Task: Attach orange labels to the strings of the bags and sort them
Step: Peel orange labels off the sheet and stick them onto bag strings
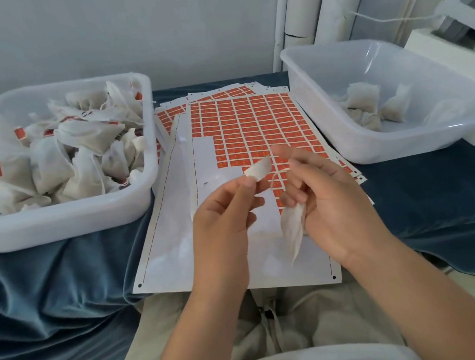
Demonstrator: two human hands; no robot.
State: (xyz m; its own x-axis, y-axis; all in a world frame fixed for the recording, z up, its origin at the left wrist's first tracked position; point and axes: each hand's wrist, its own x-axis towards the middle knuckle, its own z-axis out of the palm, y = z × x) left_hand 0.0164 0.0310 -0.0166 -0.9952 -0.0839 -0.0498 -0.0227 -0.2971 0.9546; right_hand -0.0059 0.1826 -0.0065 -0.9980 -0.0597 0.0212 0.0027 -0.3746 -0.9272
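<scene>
While both hands hang over the label sheet [253, 124], left hand [220, 220] pinches a loose label [257, 170], white side up; right hand [331, 198] grasps a small bag [293, 227], string [273, 180] looping up toward that label. Left of sheet sits full bin [56, 226] of tagged bags, right of it sparse bin [405, 144].

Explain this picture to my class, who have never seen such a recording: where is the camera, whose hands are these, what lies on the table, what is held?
No machine here: a person wears a camera on the head, so you look down at their two hands. The left hand pinches a small pale slip, likely a peeled label seen from behind. The right hand holds a little white bag with its string. On the blue cloth lie sheets of orange labels. The left tub holds many labelled bags; the right tub holds a few bags with no label showing.
</scene>
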